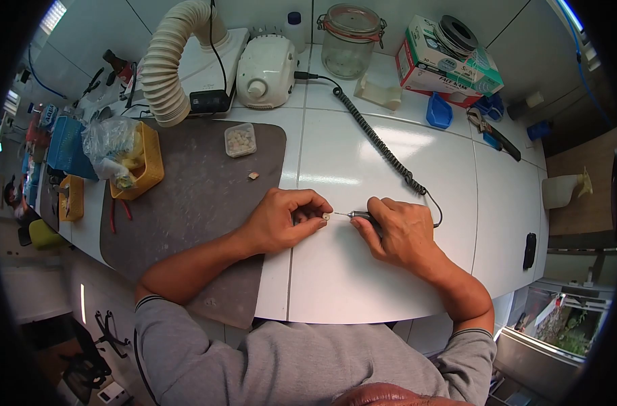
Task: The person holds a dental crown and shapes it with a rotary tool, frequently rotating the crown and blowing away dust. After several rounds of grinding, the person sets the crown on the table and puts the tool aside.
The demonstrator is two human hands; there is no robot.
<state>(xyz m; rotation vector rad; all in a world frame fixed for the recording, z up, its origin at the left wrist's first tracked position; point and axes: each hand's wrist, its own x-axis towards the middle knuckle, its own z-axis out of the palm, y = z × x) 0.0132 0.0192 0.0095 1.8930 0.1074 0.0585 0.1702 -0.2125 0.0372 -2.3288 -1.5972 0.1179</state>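
My left hand [279, 218] pinches a small off-white piece [326, 216] between thumb and fingertips, over the white tiled tabletop [349, 284]. In my right hand [404, 233] is a dark rotary handpiece [361, 215], gripped like a pen. Its thin metal bit points left, the tip close beside the small piece. From the handpiece a black coiled cord [378, 139] runs up to a white motor unit [264, 73]. Beyond my left hand, a small clear box [241, 140] of pale pieces and a tan scrap [253, 176] lie on the grey mat [186, 210].
A ribbed white hose [165, 68] hangs over the mat's far edge. Yellow basket [151, 160] and red-handled pliers [121, 213] are at left. Along the back stand a glass jar [349, 47] and a face mask box [450, 68]. A dark object [529, 251] lies far right.
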